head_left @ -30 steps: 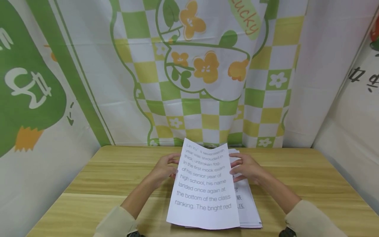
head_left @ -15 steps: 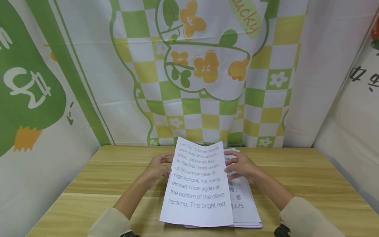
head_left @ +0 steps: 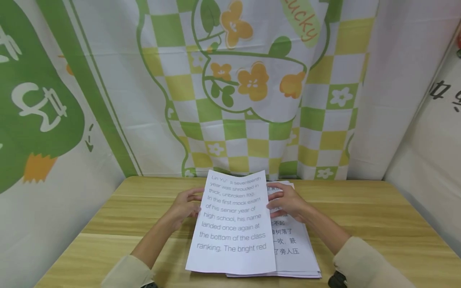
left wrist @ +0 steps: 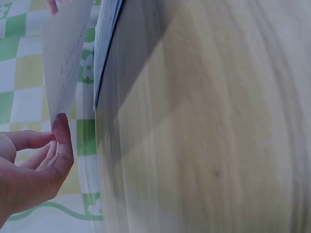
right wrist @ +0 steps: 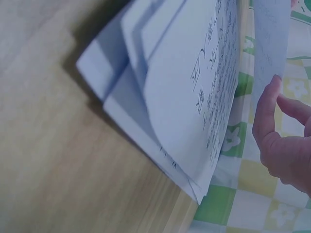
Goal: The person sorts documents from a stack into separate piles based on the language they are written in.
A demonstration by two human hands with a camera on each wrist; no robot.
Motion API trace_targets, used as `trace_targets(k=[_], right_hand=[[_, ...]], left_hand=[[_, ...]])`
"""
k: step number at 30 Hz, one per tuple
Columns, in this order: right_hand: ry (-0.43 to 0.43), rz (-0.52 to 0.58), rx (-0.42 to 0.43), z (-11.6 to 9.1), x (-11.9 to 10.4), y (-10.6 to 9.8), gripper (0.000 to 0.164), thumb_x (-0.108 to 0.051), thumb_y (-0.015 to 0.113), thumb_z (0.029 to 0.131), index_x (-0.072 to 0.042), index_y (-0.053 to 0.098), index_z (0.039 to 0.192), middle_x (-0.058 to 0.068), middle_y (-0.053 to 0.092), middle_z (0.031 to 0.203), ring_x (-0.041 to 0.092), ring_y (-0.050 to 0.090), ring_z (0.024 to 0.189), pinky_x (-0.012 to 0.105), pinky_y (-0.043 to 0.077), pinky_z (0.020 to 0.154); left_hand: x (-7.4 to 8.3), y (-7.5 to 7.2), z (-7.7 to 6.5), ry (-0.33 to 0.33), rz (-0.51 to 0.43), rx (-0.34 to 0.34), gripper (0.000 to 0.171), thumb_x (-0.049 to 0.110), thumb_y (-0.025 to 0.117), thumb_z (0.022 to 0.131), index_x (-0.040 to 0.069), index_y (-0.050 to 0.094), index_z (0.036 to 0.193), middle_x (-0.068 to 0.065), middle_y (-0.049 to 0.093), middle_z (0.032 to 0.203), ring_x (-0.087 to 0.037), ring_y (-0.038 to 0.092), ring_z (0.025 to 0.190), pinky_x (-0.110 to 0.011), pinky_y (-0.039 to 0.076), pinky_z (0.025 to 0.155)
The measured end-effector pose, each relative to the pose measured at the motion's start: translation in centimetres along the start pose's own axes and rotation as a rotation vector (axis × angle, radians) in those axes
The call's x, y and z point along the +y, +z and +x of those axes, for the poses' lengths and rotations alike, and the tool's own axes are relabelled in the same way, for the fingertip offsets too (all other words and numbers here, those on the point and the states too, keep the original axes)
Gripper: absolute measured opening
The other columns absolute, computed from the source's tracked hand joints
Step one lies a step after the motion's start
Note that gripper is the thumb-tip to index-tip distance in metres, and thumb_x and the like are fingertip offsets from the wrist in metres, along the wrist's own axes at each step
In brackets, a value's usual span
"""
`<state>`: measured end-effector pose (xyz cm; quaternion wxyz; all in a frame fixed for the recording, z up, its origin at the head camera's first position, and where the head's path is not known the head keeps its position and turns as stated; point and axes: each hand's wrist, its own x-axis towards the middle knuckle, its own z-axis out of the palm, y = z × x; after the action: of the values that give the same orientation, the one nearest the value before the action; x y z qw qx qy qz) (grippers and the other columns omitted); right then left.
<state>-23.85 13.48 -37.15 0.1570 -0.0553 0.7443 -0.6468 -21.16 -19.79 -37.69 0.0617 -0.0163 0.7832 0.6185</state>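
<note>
A white sheet of paper [head_left: 232,224] printed with large English text is held up by both hands, its top edge dipping in the middle. My left hand [head_left: 184,208] pinches its left edge between thumb and fingers, which the left wrist view shows at the sheet's edge [left wrist: 65,63]. On the opposite edge, my right hand [head_left: 288,201] pinches it the same way. Beneath and to the right lies a stack of papers [head_left: 297,256] with Chinese characters on top, partly covered by the sheet in the head view. In the right wrist view the stack [right wrist: 180,97] shows several loose, slightly lifted corners.
The stack rests on a wooden table [head_left: 122,228] with light grain. Behind the table's far edge hangs a cloth [head_left: 230,132] with green and yellow checks and orange flowers. More printed cloth [head_left: 39,100] stands along the left side, and a pale wall [head_left: 428,144] is at the right.
Both hands have carried the English sheet leftward, uncovering more of the Chinese text on the stack. The stack itself stays in place. The head view has shifted slightly.
</note>
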Motion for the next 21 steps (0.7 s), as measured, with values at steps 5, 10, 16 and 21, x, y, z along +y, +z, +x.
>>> trace_targets(k=[5, 10, 16, 21], right_hand=[[0.005, 0.015, -0.003, 0.4, -0.1, 0.7, 0.08, 0.019, 0.065, 0.085, 0.0, 0.036, 0.157, 0.022, 0.061, 0.114, 0.026, 0.069, 0.087, 0.04, 0.066, 0.071], [0.014, 0.054, -0.012, 0.8, -0.1, 1.7, 0.077, 0.018, 0.065, 0.086, -0.001, 0.039, 0.156, 0.023, 0.062, 0.117, 0.027, 0.069, 0.09, 0.042, 0.066, 0.076], [0.022, 0.092, -0.027, 1.4, -0.1, 3.2, 0.073, 0.017, 0.064, 0.088, 0.0, 0.04, 0.154, 0.023, 0.061, 0.117, 0.027, 0.068, 0.092, 0.039, 0.066, 0.076], [0.024, 0.123, -0.025, 2.0, -0.2, 4.4, 0.073, 0.019, 0.063, 0.086, 0.0, 0.042, 0.154, 0.021, 0.062, 0.113, 0.027, 0.068, 0.091, 0.039, 0.066, 0.075]], left_hand=[[-0.5, -1.1, -0.2, -0.004, 0.002, 0.005, 0.069, -0.02, 0.054, 0.085, -0.005, 0.045, 0.151, -0.032, 0.054, 0.139, -0.019, 0.063, 0.079, -0.025, 0.053, 0.066], [-0.8, -2.2, -0.5, -0.002, 0.001, 0.009, 0.069, -0.018, 0.053, 0.087, -0.005, 0.041, 0.153, -0.032, 0.053, 0.14, -0.018, 0.065, 0.081, -0.025, 0.055, 0.067], [-1.2, -3.1, -0.7, -0.032, -0.012, 0.047, 0.066, -0.018, 0.052, 0.088, -0.004, 0.045, 0.152, -0.029, 0.055, 0.136, -0.019, 0.066, 0.086, -0.023, 0.055, 0.067], [-1.2, -3.9, -0.9, -0.047, -0.013, 0.083, 0.064, -0.017, 0.053, 0.089, -0.004, 0.045, 0.151, -0.028, 0.055, 0.135, -0.018, 0.066, 0.085, -0.023, 0.057, 0.068]])
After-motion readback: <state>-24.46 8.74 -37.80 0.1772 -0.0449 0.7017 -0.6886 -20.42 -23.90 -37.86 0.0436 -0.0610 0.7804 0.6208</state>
